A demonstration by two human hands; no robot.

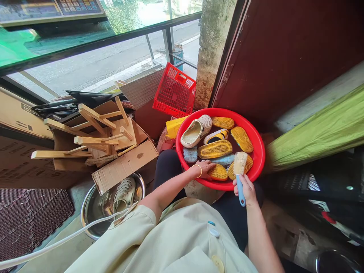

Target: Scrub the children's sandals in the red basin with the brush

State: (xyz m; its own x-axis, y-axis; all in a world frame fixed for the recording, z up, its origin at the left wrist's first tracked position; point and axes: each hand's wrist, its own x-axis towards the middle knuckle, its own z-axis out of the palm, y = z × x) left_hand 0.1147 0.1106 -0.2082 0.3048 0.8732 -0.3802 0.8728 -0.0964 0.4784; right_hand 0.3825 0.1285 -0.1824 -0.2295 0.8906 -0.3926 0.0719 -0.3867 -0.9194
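Observation:
My right hand is closed around the blue handle of a scrubbing brush. Its pale bristles are over a yellow shoe sole at the near right of a red basin. Inside the near rim, my left hand grips the left end of a yellow-soled shoe; its fingertips are partly hidden. Around my hands in the basin lie a beige clog, a yellow and black shoe, several more upturned yellow soles and a light blue shoe.
A red plastic crate stands behind the basin. To the left are a cardboard box with wooden stools and a metal bowl holding another clog. A white cable crosses the lower left. Green cloth hangs at right.

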